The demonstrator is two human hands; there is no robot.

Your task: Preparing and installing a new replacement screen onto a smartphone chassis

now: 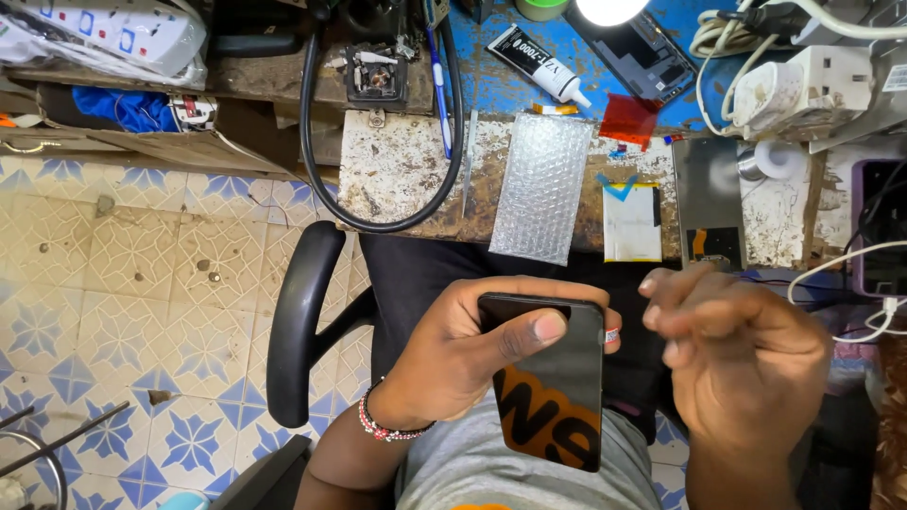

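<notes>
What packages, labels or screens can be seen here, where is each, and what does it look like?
Phone: held in the left hand; dark glossy slab, orange marking.
Glue tube: bench top, lying slanted; black label, white nozzle.
Bubble-wrap pouch: bench front edge; silvery rectangle.
Flat pack: right of the pouch; white rectangle, blue tape.
Screen panel: further right; grey slab.
Right hand: loosely curled, empty.

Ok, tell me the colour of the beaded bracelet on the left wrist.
Red and white beaded bracelet, clearest in the head view.

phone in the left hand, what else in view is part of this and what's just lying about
In hand:
- black phone, gripped by left hand
- right hand, beside it, holding nothing visible

Lying about on the bench:
- bubble wrap sheet
- glue tube
- flat battery
- red film scrap
- black cable loop
</notes>
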